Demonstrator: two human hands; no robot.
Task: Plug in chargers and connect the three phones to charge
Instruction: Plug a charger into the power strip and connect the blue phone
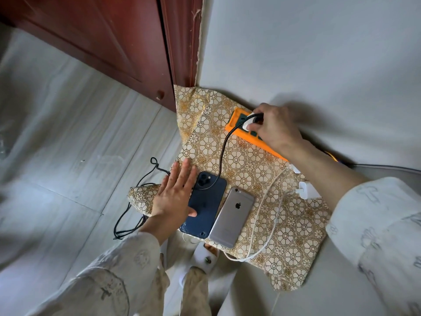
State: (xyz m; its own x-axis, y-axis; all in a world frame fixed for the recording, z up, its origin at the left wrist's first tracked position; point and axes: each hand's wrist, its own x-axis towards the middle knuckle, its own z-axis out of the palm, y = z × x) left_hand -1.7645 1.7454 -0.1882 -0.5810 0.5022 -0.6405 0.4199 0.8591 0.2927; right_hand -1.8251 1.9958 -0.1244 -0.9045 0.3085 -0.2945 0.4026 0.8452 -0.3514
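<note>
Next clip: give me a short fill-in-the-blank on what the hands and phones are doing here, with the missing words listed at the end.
1. The right hand holds a white charger at the ____ power strip.
2. The left hand lies flat, its thumb on the ____ phone.
3. The silver phone lies face ____ on the patterned cloth.
4. The braided cable running from the charger is ____ in colour.

Missing words: orange; dark blue; down; black

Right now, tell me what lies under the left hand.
The left hand rests flat, partly on the dark blue phone and partly on the patterned cloth. Whether a third phone lies beneath the palm cannot be seen.
</note>
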